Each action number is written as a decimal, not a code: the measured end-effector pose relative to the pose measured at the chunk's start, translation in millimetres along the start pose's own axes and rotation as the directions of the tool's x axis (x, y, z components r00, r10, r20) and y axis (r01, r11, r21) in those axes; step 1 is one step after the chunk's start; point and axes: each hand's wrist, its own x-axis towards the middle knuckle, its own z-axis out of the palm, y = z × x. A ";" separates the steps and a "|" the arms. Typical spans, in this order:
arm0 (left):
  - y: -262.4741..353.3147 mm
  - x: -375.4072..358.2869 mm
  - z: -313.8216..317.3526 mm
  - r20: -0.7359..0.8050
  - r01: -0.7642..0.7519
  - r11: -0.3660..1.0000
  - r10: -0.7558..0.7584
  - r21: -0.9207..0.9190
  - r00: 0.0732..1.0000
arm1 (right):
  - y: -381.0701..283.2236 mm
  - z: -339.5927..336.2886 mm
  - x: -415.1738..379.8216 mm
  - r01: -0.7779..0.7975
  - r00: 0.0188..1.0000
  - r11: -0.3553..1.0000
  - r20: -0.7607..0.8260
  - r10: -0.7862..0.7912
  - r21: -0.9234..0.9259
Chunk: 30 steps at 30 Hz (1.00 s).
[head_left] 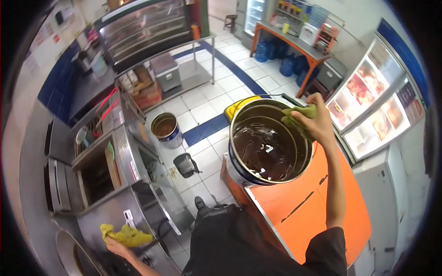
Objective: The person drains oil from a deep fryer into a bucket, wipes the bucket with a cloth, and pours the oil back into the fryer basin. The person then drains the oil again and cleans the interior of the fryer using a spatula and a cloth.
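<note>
Bucket (237, 167) @ table (278, 193) edge, R grip (318, 120) clenching green cloth (294, 122), L grip (118, 248) yellow cloth (132, 236).

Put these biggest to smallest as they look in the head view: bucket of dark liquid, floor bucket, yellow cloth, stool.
Bucket of dark liquid
Floor bucket and yellow cloth: too alike to rank
Stool

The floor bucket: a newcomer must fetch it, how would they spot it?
Between the orange table and the steel counter, a blue stripe crosses the tiles. The floor bucket stands by that stripe, near the black pan. Unlike the bucket the right hand grips, it stands untouched on the tiles.
</note>
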 end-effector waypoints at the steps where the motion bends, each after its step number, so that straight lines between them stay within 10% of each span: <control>1: 36.1 -3.9 15.6 0.008 -0.019 1.000 0.019 -0.019 1.000 | -3.5 -1.2 0.5 0.007 1.000 1.000 -0.004 -0.007 -0.003; 4: 139.0 -21.0 61.7 0.116 0.080 0.890 -0.031 -0.448 0.993 | -0.8 0.4 -1.1 0.008 1.000 1.000 -0.030 -0.008 0.027; 9: 292.0 -36.2 147.3 0.308 -0.099 0.760 0.374 -0.642 0.875 | 3.8 -6.1 -9.1 0.061 0.996 0.996 -0.074 -0.056 0.066; 18: 574.5 -152.0 246.7 0.571 0.142 0.554 0.792 -0.821 0.213 | 8.3 -9.3 -16.0 0.056 0.997 0.987 -0.054 -0.048 0.151; 24: 620.7 -249.4 316.3 0.582 0.305 0.619 0.785 -0.723 -0.213 | 9.1 -7.8 -19.3 0.062 0.996 0.990 -0.070 -0.054 0.124; 30: 574.3 -327.3 421.3 0.448 -0.154 0.422 0.820 -0.894 -0.356 | -6.6 -5.9 -19.1 -0.041 0.990 0.986 -0.130 0.063 0.163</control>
